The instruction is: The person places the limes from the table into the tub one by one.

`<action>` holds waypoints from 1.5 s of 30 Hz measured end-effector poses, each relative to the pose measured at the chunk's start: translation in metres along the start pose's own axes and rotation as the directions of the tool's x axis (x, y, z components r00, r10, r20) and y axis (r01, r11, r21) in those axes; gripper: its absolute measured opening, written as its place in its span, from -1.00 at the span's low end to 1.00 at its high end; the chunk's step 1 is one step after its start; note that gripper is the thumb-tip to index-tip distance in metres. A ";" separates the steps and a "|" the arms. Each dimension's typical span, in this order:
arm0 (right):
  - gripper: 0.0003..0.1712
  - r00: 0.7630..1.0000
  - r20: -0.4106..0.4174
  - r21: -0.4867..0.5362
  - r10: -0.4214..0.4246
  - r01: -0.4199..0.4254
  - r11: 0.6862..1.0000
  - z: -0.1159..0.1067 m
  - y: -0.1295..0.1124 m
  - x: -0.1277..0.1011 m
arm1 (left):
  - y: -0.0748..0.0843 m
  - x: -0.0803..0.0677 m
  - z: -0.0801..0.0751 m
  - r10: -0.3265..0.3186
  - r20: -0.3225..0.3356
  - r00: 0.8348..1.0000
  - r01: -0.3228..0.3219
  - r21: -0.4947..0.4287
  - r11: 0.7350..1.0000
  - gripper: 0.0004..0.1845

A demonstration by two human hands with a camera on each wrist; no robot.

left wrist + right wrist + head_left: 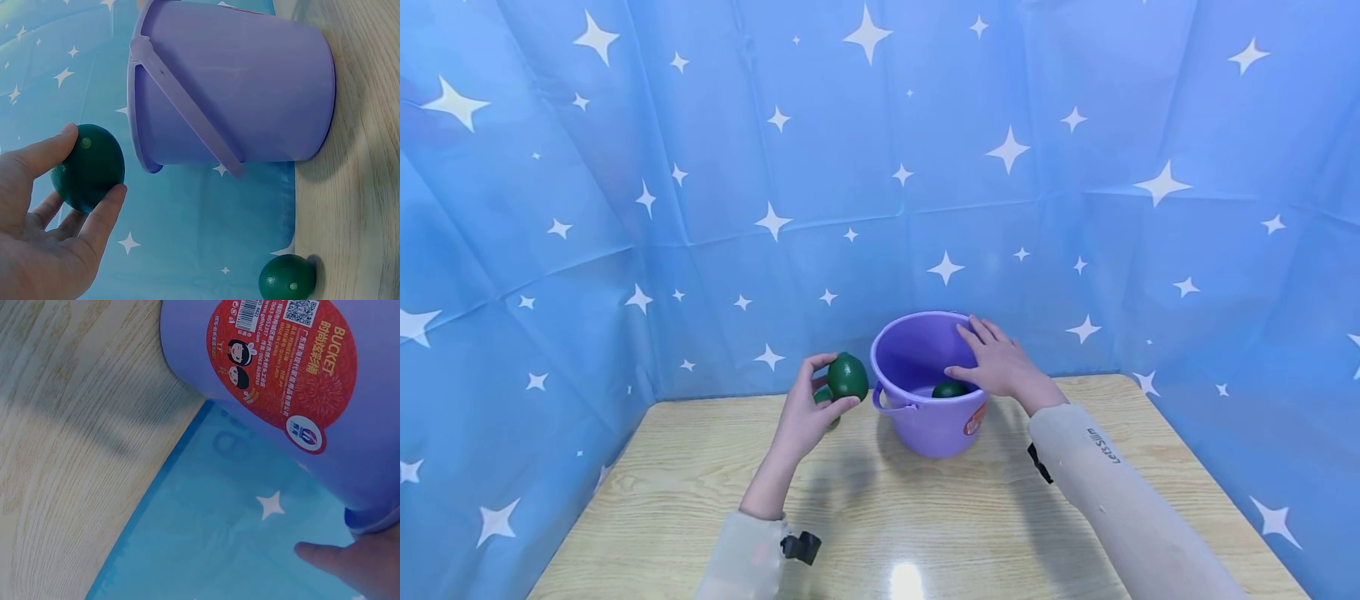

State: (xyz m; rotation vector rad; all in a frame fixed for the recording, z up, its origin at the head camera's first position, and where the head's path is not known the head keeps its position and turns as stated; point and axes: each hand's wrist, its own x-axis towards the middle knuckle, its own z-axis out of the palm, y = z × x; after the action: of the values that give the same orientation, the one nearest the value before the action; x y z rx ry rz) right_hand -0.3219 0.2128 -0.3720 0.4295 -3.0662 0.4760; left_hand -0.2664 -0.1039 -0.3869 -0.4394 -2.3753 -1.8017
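1. L hand point(808, 412) pinches a green lime point(848, 377) btwn thumb + fingers, held up just left of purple bucket point(925, 433).
2. R hand point(1000, 362) spread flat on bucket's right rim.
3. 2nd lime point(950, 389) inside; 3rd point(287, 279) on table point(925, 525).
4. Lime prob light, firm, smooth; grip round middle.

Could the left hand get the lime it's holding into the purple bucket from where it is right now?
Probably yes. The left hand holds the lime beside the bucket's rim, around its height. The right hand rests on the far rim, leaving the near opening free.
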 end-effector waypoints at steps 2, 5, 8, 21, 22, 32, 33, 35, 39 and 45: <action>-0.01 1.000 0.000 0.000 0.000 0.000 1.000 0.000 0.000 0.000 | 0.001 0.000 0.000 -0.007 0.001 1.000 0.007 -0.003 1.000 -0.27; -0.02 1.000 0.000 0.005 0.000 0.000 1.000 -0.001 0.000 0.000 | 0.003 0.000 0.001 -0.013 0.001 1.000 0.013 0.000 1.000 -0.27; -0.02 1.000 0.000 0.008 0.000 0.000 1.000 -0.001 -0.001 -0.001 | 0.005 0.000 0.003 -0.010 0.002 1.000 0.010 0.004 1.000 -0.26; -0.02 1.000 -0.007 0.006 -0.001 0.001 1.000 0.000 -0.001 0.000 | 0.009 0.003 0.008 0.026 0.014 1.000 -0.026 -0.003 1.000 -0.26; -0.02 1.000 -0.008 0.007 -0.001 0.001 1.000 0.000 -0.001 0.000 | 0.009 0.004 0.008 0.028 0.015 1.000 -0.028 -0.004 1.000 -0.26; 0.01 1.000 -0.004 0.009 -0.005 0.005 1.000 0.000 0.000 0.000 | 0.012 0.007 0.012 0.040 0.028 0.999 -0.039 -0.022 0.999 -0.27; 0.00 1.000 -0.005 0.010 -0.005 0.005 1.000 0.000 0.000 0.000 | 0.013 0.008 0.012 0.043 0.030 0.999 -0.042 -0.024 0.999 -0.27; -0.01 1.000 -0.007 0.012 -0.005 0.005 1.000 0.000 0.000 0.000 | 0.013 0.008 0.013 0.047 0.032 0.998 -0.046 -0.027 0.999 -0.27; -0.03 1.000 -0.007 0.016 -0.006 0.006 1.000 0.000 0.000 0.000 | 0.014 0.010 0.015 0.057 0.031 0.998 -0.056 -0.036 0.998 -0.28; -0.03 1.000 -0.007 0.018 -0.006 0.006 1.000 0.000 0.000 0.000 | 0.015 0.011 0.018 0.073 0.035 0.997 -0.071 -0.040 0.997 -0.29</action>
State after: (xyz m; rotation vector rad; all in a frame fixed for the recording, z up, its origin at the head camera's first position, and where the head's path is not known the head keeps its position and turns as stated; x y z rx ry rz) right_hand -0.3221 0.2130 -0.3720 0.4364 -3.0553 0.5038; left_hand -0.2712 -0.0816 -0.3749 -0.5592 -2.3196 -1.8259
